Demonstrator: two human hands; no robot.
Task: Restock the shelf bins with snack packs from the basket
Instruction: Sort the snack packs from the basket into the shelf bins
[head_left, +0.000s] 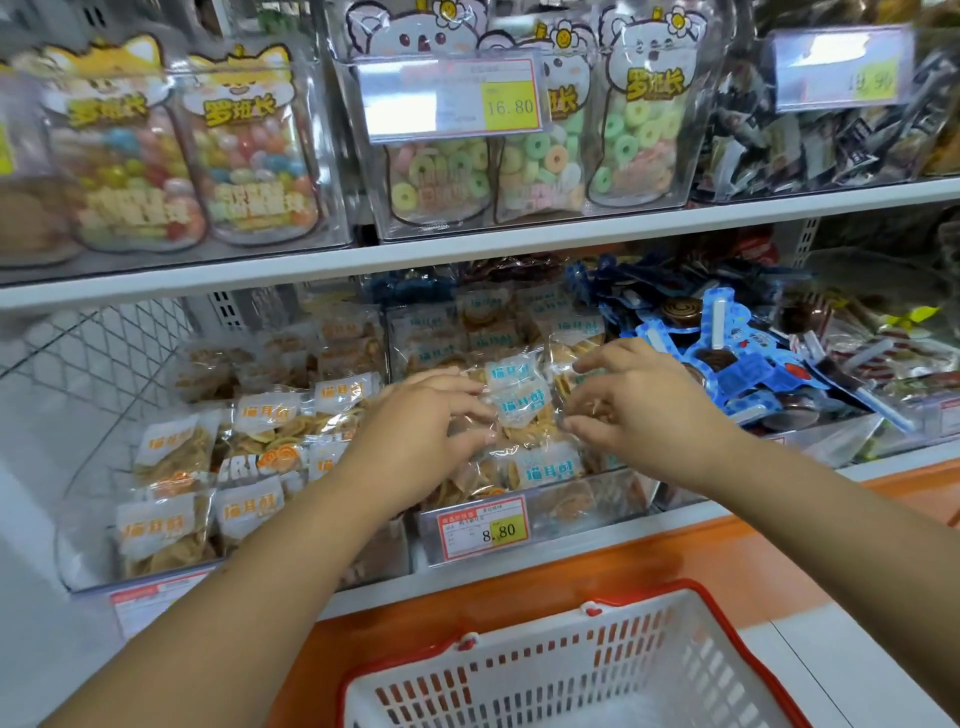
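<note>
Shelving filled my view: the snack pack (514, 400) lay atop the middle bin (582, 504), directly between my left hand (415, 431) and right hand (639, 410), each pinching one edge, with the basket (623, 670) below.

Shelf prices were on show: the upper price tag (452, 96) read "16.80" on its yellow patch and the lower price tag (483, 530) read "8.80". The candy pouches (644, 119) carried the brand name "罗班长" in yellow. The snack packs (514, 405) were labelled "猫耳酥" in blue, and the neighbouring packs (249, 512) bore the same name in orange. One wrapper (254, 462) among them showed the letters "CRI". A third tag (841, 70), at upper right, was blurred beyond ".90".
</note>
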